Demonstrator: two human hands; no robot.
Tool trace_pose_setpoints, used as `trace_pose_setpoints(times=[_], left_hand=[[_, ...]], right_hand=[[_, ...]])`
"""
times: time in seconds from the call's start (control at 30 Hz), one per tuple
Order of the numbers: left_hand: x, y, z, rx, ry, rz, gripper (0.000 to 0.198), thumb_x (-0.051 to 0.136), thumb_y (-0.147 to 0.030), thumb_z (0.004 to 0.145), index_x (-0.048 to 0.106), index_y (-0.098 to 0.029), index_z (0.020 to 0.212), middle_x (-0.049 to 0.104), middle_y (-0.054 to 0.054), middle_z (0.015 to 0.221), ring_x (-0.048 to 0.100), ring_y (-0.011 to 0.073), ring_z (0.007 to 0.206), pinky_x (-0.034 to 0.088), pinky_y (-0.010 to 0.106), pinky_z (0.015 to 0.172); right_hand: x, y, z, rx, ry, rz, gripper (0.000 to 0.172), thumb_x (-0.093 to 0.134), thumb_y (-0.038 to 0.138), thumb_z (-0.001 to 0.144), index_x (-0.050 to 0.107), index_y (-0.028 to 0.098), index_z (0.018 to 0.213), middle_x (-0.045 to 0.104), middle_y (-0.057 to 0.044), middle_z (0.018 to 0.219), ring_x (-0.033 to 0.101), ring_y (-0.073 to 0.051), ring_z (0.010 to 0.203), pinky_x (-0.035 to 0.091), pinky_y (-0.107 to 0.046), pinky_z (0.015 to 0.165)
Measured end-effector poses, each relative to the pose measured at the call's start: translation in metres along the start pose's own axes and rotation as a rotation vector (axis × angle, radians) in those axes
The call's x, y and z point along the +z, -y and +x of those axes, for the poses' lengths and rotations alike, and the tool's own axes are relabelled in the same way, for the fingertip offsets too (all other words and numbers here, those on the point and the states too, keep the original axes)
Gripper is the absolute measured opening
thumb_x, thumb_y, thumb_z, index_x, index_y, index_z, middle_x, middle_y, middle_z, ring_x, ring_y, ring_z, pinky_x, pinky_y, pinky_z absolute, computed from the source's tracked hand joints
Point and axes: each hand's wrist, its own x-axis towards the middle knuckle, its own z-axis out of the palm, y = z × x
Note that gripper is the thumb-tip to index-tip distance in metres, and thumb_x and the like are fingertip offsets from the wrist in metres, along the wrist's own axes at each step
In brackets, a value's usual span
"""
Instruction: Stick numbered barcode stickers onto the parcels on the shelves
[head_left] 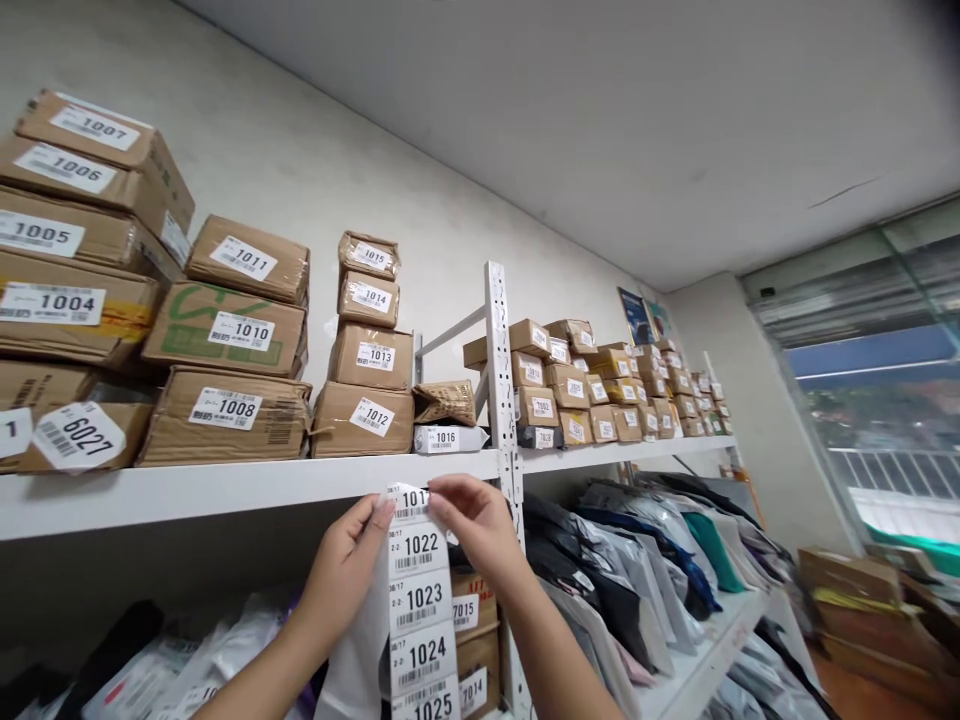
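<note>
A strip of white barcode labels (420,600) hangs down in front of me, printed 1022, 1023, 1024 and 1025 below a top label beginning 101. My left hand (346,560) is closed on the strip's upper left edge, thumb in front. At the upper right corner, my right hand (480,522) pinches the top label (410,503) between thumb and fingers; its last digit is partly covered. Just above the hands, a flat grey packet (448,439) labelled 1016 lies on the shelf under a crumpled brown parcel (444,402).
A white shelf (225,508) carries stacked labelled cartons (232,410). A perforated upright post (496,350) stands just beyond my right hand. Lower right, bagged parcels (622,560) lean in a row; smaller boxes (570,385) line the shelf above. Cartons (847,590) sit on the floor.
</note>
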Motion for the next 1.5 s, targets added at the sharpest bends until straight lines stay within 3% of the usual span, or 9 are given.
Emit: trace_pose_setpoints(times=[0.13, 0.27, 0.43, 0.57, 0.73, 0.8, 0.93, 1.2, 1.5], left_hand=[[0.012, 0.007, 0.008, -0.056, -0.024, 0.027, 0.045, 0.067, -0.052, 0.066, 0.064, -0.016, 0.092, 0.069, 0.004, 0.079, 0.06, 0.0198, 0.074, 0.046, 0.027, 0.066], [0.023, 0.01, 0.016, 0.01, 0.077, 0.122, 0.038, 0.061, -0.048, 0.071, 0.067, -0.015, 0.089, 0.071, 0.008, 0.089, 0.062, 0.0234, 0.086, 0.046, 0.031, 0.075], [0.028, 0.005, 0.024, 0.086, 0.089, 0.299, 0.031, 0.055, -0.046, 0.076, 0.065, -0.018, 0.083, 0.07, 0.005, 0.081, 0.06, 0.0213, 0.078, 0.043, 0.031, 0.071], [0.028, 0.0, 0.029, 0.136, 0.051, 0.423, 0.029, 0.052, -0.047, 0.079, 0.059, -0.019, 0.074, 0.063, 0.0, 0.069, 0.054, 0.0174, 0.068, 0.039, 0.028, 0.065], [0.024, -0.008, 0.036, 0.199, 0.024, 0.473, 0.032, 0.052, -0.05, 0.079, 0.056, -0.02, 0.066, 0.056, -0.004, 0.06, 0.049, 0.0144, 0.059, 0.035, 0.026, 0.057], [0.022, -0.01, 0.038, 0.167, 0.013, 0.441, 0.029, 0.059, -0.048, 0.074, 0.06, -0.02, 0.072, 0.06, -0.003, 0.063, 0.052, 0.0154, 0.062, 0.036, 0.025, 0.058], [0.02, -0.01, 0.037, 0.013, 0.038, 0.197, 0.028, 0.068, -0.041, 0.065, 0.067, -0.018, 0.08, 0.072, 0.003, 0.079, 0.063, 0.0211, 0.079, 0.045, 0.028, 0.07], [0.023, -0.011, 0.035, 0.113, 0.008, 0.264, 0.026, 0.059, -0.043, 0.072, 0.069, -0.019, 0.076, 0.073, 0.003, 0.079, 0.064, 0.0222, 0.082, 0.046, 0.031, 0.076], [0.021, -0.004, 0.043, 0.048, 0.092, 0.083, 0.044, 0.063, -0.043, 0.069, 0.068, -0.014, 0.102, 0.074, 0.008, 0.1, 0.065, 0.0262, 0.097, 0.05, 0.037, 0.087]], right_hand=[[0.0, -0.004, -0.014, 0.127, -0.052, 0.141, 0.038, 0.086, 0.04, 0.048, 0.07, 0.017, 0.074, 0.065, 0.0, 0.065, 0.054, -0.011, 0.059, 0.043, -0.025, 0.06], [-0.012, -0.007, -0.011, 0.17, -0.131, 0.24, 0.04, 0.088, 0.041, 0.042, 0.07, 0.018, 0.069, 0.067, 0.0, 0.063, 0.056, -0.012, 0.058, 0.044, -0.026, 0.061], [-0.023, -0.014, -0.008, 0.194, -0.143, 0.245, 0.041, 0.089, 0.041, 0.04, 0.07, 0.016, 0.066, 0.068, -0.002, 0.063, 0.058, -0.012, 0.06, 0.045, -0.026, 0.061], [-0.022, -0.019, -0.004, 0.255, -0.093, 0.325, 0.039, 0.088, 0.04, 0.043, 0.069, 0.015, 0.065, 0.065, 0.0, 0.058, 0.056, -0.01, 0.055, 0.043, -0.023, 0.056], [-0.016, -0.011, -0.001, 0.361, 0.09, 0.439, 0.035, 0.087, 0.033, 0.052, 0.071, 0.014, 0.077, 0.067, -0.001, 0.067, 0.059, -0.01, 0.061, 0.048, -0.024, 0.065], [-0.015, -0.007, 0.0, 0.33, 0.096, 0.409, 0.036, 0.087, 0.033, 0.051, 0.071, 0.014, 0.077, 0.066, 0.0, 0.064, 0.057, -0.009, 0.059, 0.047, -0.023, 0.062], [-0.013, -0.007, 0.004, 0.169, -0.05, 0.28, 0.033, 0.088, 0.032, 0.046, 0.071, 0.015, 0.068, 0.067, -0.001, 0.064, 0.056, -0.01, 0.058, 0.042, -0.022, 0.057], [-0.002, -0.009, 0.003, 0.015, -0.277, 0.264, 0.032, 0.086, 0.037, 0.049, 0.07, 0.018, 0.069, 0.068, -0.001, 0.067, 0.059, -0.013, 0.066, 0.047, -0.026, 0.065], [-0.014, -0.01, 0.009, 0.091, -0.169, 0.273, 0.043, 0.088, 0.034, 0.045, 0.07, 0.018, 0.08, 0.067, 0.0, 0.071, 0.058, -0.013, 0.068, 0.048, -0.028, 0.067]])
